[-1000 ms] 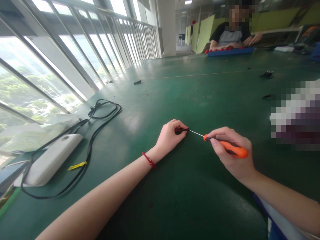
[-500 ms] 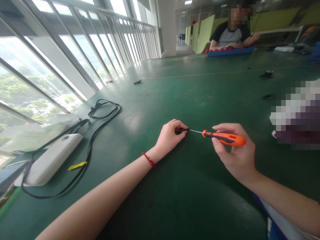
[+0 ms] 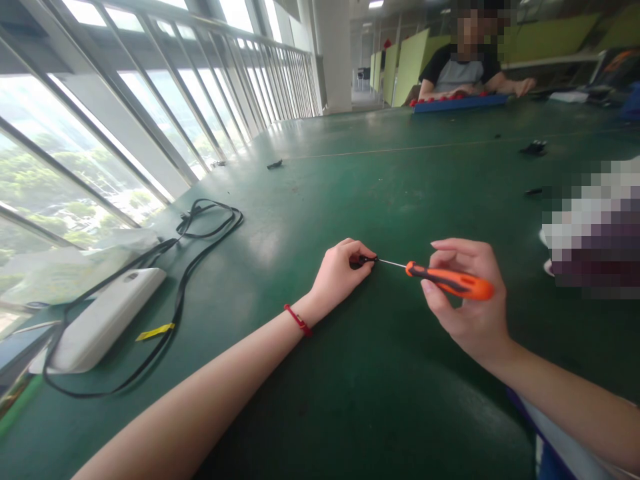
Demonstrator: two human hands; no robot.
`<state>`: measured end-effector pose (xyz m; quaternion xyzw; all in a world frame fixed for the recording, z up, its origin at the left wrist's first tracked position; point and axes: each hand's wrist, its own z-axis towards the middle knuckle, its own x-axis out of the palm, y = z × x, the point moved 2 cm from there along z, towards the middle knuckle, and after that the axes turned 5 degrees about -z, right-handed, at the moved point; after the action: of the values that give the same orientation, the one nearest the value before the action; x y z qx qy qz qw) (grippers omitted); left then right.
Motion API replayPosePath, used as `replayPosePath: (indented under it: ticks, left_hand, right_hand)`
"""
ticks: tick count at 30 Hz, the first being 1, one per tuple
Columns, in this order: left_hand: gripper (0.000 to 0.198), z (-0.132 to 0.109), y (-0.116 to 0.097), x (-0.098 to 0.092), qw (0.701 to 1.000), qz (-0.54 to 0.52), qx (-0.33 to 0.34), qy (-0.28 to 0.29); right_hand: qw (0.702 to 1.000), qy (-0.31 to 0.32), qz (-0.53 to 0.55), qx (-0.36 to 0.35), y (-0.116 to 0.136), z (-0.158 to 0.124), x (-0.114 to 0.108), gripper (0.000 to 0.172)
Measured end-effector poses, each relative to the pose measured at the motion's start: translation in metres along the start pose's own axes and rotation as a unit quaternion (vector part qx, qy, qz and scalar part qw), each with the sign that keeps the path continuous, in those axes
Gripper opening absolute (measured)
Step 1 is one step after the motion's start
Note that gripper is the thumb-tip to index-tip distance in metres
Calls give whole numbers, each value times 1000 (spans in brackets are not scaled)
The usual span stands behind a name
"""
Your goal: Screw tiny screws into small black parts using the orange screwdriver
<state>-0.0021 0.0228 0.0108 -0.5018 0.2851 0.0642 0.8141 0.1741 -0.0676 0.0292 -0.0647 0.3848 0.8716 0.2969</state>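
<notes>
My left hand [image 3: 343,267] rests on the green table, its fingers pinched on a small black part [image 3: 369,259]; most of that part is hidden, so its kind does not show. An orange and black screwdriver [image 3: 453,281] lies in my right hand [image 3: 473,300], with thumb below and fingers above the handle. Its thin metal shaft points left, and the tip meets the black part at my left fingertips. A red cord bracelet [image 3: 299,321] circles my left wrist.
Left on the table [image 3: 320,193] are a white power strip [image 3: 107,320] and a looped black cable [image 3: 185,280]. Small black pieces [image 3: 534,148] lie farther off. Across the table a person [image 3: 465,73] sits behind a blue tray [image 3: 460,103] with red items.
The screwdriver handle has turned and dipped slightly at its rear, and my right fingers have shifted on it. My left hand stays put. The other person's hand has moved right.
</notes>
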Motion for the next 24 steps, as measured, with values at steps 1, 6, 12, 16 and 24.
replayPosePath:
  ticks: [1,6,12,16,24]
  left_hand:
    - [10,0,0,0,1000,1,-1,0]
    - [10,0,0,0,1000,0,-1,-1]
    - [10,0,1,0,1000,-3,-3,1]
    - [10,0,-1,0,1000,2,-2,-2]
    - [9,0,1,0,1000,-4,-1,0]
  right_hand:
    - [1000,14,-3,6,0,0,0,38]
    - [996,51,-74,25,0,-1,1,7]
    - [1000,-13,-7,-3,0,0,-1,40]
    - [996,53,-67,13,0,0,1,11]
    - [1000,-4,-30,3,-3,0,0,37]
